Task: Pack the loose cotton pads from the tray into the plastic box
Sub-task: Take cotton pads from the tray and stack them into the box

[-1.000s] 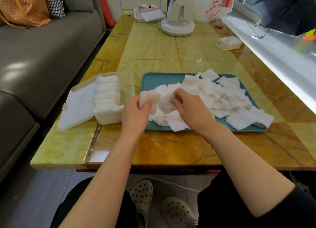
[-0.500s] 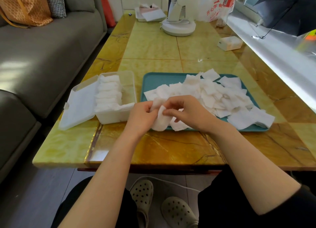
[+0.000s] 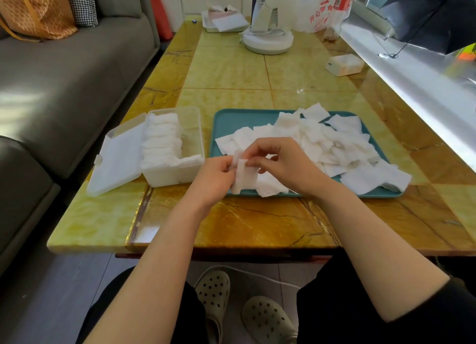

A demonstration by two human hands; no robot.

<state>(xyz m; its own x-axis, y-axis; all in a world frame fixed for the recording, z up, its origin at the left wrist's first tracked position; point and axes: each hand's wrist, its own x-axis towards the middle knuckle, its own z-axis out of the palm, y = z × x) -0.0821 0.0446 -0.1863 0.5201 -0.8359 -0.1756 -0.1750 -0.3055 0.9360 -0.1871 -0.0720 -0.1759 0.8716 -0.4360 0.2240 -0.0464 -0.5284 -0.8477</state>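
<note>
A teal tray (image 3: pixel 231 119) on the yellow table holds a heap of loose white cotton pads (image 3: pixel 334 142). To its left stands the clear plastic box (image 3: pixel 192 127), lid swung open to the left, with a row of pads (image 3: pixel 161 140) packed along its left side. Over the tray's front left corner both hands meet on a small stack of pads (image 3: pixel 243 175). My left hand (image 3: pixel 213 178) grips the stack from the left. From the right, my right hand (image 3: pixel 286 163) pinches its top edge.
A white fan base (image 3: pixel 268 41), a small white box (image 3: pixel 343 64), a plastic bag (image 3: pixel 323 8) and a tissue holder (image 3: pixel 224 21) stand at the table's far end. A grey sofa (image 3: pixel 64 73) runs along the left, a metal ledge (image 3: pixel 412 80) along the right.
My right hand lifted a pad off the heap and brought it to the left hand. Both hands now hold the gathered pads together, turned upright, at the tray's front left corner.
</note>
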